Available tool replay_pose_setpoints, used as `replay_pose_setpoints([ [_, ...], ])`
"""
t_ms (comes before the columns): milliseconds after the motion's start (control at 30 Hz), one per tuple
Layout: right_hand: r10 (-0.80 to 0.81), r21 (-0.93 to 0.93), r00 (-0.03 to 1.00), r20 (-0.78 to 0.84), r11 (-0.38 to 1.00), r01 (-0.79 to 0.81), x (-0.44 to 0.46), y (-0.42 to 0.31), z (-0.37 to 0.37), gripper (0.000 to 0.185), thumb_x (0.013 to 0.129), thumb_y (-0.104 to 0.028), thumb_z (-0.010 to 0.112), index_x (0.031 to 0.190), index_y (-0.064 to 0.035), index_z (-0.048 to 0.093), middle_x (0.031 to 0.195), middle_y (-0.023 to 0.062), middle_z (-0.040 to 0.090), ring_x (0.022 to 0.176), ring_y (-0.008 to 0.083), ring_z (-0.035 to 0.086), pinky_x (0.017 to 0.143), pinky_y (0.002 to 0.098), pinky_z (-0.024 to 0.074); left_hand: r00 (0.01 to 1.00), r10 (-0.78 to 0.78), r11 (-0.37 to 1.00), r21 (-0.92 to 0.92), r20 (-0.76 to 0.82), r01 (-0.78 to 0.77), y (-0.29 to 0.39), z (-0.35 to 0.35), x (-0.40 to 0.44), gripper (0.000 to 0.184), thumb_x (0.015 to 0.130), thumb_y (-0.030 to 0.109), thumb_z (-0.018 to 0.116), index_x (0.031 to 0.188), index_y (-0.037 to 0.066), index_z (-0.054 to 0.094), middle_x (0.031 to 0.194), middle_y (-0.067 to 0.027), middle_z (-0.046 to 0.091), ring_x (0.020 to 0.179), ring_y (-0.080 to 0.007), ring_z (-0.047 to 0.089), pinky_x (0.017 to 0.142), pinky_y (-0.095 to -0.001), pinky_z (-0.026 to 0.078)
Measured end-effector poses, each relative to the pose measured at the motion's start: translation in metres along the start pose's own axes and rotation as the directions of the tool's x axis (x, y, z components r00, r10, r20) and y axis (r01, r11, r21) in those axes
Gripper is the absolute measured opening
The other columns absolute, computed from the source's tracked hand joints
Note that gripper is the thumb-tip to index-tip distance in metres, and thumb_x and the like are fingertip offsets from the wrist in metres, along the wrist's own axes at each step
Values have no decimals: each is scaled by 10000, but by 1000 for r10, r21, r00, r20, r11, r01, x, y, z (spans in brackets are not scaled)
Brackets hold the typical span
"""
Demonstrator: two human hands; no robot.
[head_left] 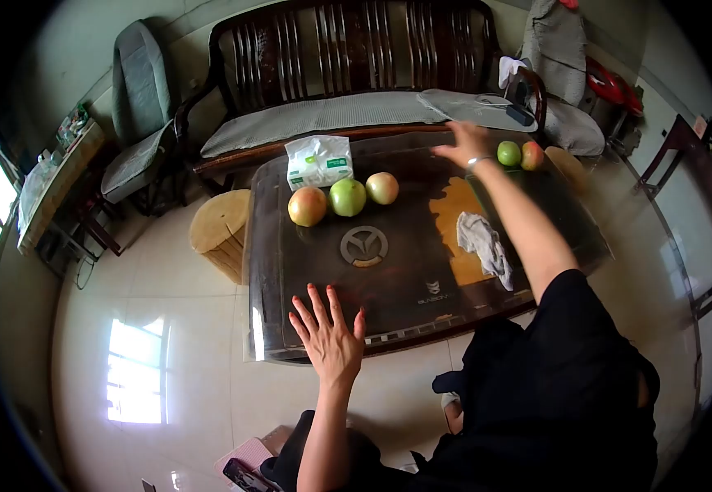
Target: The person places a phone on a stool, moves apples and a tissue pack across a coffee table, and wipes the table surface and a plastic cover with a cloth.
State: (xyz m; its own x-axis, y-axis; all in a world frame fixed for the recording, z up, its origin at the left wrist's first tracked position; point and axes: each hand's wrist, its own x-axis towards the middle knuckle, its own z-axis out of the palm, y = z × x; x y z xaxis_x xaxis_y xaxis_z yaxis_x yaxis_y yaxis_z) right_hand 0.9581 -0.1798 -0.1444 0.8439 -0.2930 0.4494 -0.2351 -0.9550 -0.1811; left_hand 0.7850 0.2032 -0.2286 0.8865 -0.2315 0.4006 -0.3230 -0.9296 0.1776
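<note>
While right hand (464,146) extends far forward — blurred, spread | left hand (334,348) — palm-down, splayed wide

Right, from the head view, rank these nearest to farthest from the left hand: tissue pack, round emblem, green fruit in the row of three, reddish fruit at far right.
From the left hand:
1. Round emblem, ahead, slightly right
2. Green fruit, middle of the row
3. Tissue pack, behind the row
4. Reddish fruit, far right
</note>
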Motion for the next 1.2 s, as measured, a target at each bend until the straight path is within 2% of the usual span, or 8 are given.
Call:
replay_pose_setpoints([
  [33,164,-222,981,-99,958,-183,7,30,7,743,602,-530,731,1212,-173,500,1306,185,407,1218,427,323,981,500,320,1000,3,1000,2,8,-3,1,-1,0,581,868,395,487,1325,53,379,1420,-178,261,1312,-411,188,1058,-520,147],
  [100,445,-250,895,-15,865,-435,8,80,-7,876,597,-530,745,1328,-231,366,1458,185,89,1296,454,140,998,584,252,1000,-15,1000,13,18,15,1,-3,-1,584,865,394,492,1327,55,378,1425,-173,253,1316,-406,182,1060,-518,143],
  [267,686,-360,724,79,696,-621,30,201,29,998,447,-700,719,1310,-316,397,1423,83,204,1250,326,267,962,511,330,999,-21,1000,-11,40,21,1,-2,0,604,851,400,513,1337,70,368,1430,-170,239,1319,-404,172,1064,-514,134],
  [433,496,-390,868,0,799,-457,44,241,70,862,420,-741,691,1141,-293,546,1341,72,310,1108,288,420,946,437,348,999,-31,999,-24,31,32,2,-2,1,614,841,410,524,1332,73,374,1429,-169,239,1313,-404,188,1060,-514,145],
  [767,368,-38,920,-132,926,-376,6,183,30,743,549,-522,760,1162,-158,553,1189,118,453,1141,270,345,965,375,308,999,-40,999,-28,-23,39,0,3,0,623,846,456,487,1328,78,376,1418,-168,264,1308,-396,206,1061,-510,146],
  [833,-14,56,954,-298,998,32,5,160,28,676,594,-468,767,1139,-120,570,1197,140,445,1144,273,371,962,356,330,999,-42,999,-37,-35,40,1,2,-1,623,846,457,486,1326,75,377,1415,-169,268,1304,-397,212,1058,-511,152],
  [1033,-374,561,918,-129,736,379,-105,-63,-35,657,626,-430,760,1115,-41,558,1173,127,421,1126,264,429,951,363,369,994,-41,997,-69,-102,34,0,8,-2,631,834,458,495,1312,58,393,1394,-191,296,1295,-417,214,1049,-530,160],
  [1200,-466,516,885,5,759,397,-149,-167,-14,661,599,-403,787,1096,-24,573,1167,160,437,1098,294,457,944,351,379,987,-56,982,-188,-148,27,-3,5,-6,690,808,476,514,1284,-11,404,1367,-235,312,1288,-450,202,1054,-534,144],
])
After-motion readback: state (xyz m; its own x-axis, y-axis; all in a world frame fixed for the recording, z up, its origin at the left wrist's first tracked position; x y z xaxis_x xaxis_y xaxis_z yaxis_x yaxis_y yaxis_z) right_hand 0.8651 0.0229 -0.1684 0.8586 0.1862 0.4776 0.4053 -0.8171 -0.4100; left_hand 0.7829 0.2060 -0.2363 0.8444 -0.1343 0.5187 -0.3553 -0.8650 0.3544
